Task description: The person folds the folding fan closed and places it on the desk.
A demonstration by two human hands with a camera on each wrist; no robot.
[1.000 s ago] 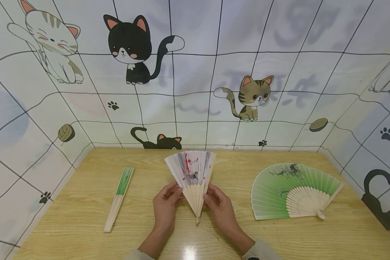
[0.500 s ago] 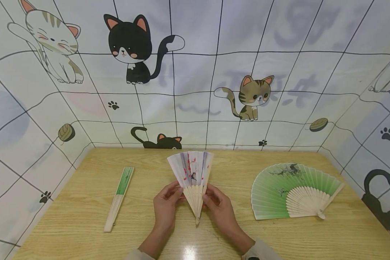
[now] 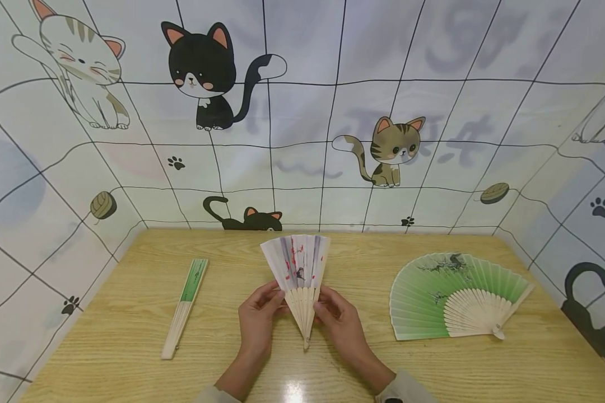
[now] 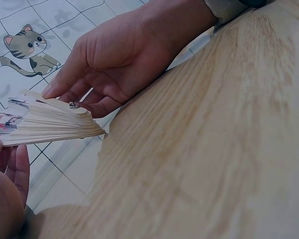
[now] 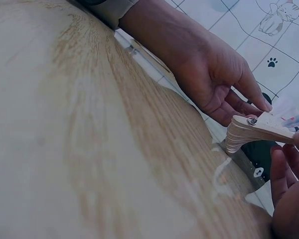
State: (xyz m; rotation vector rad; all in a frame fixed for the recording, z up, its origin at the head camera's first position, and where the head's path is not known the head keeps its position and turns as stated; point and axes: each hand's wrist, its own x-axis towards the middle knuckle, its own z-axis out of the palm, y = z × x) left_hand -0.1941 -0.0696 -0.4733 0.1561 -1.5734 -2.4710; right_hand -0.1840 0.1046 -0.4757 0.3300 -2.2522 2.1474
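A partly spread folding fan [image 3: 302,263] with white cloth, red blossoms and pale wooden ribs is held at the middle of the table, its pivot end toward me. My left hand [image 3: 256,316] pinches its left outer rib between thumb and fingers. On the other side, my right hand [image 3: 341,319] pinches the right outer rib the same way. In the left wrist view, the ribs [image 4: 60,122] stack closely near the metal pivot, between both hands. From the right wrist, the fan's rib ends [image 5: 244,132] show beside the pivot.
A folded green fan [image 3: 185,308] lies on the wooden table [image 3: 232,369] at the left. To the right rests a wide-open green fan [image 3: 423,302] with a dark branch print. Behind the table hangs a cat-patterned backdrop [image 3: 302,112].
The white fan has narrowed slightly, its left edge moving right and its right edge moving left. Both hands keep their pinch on it. The green fans have not moved.
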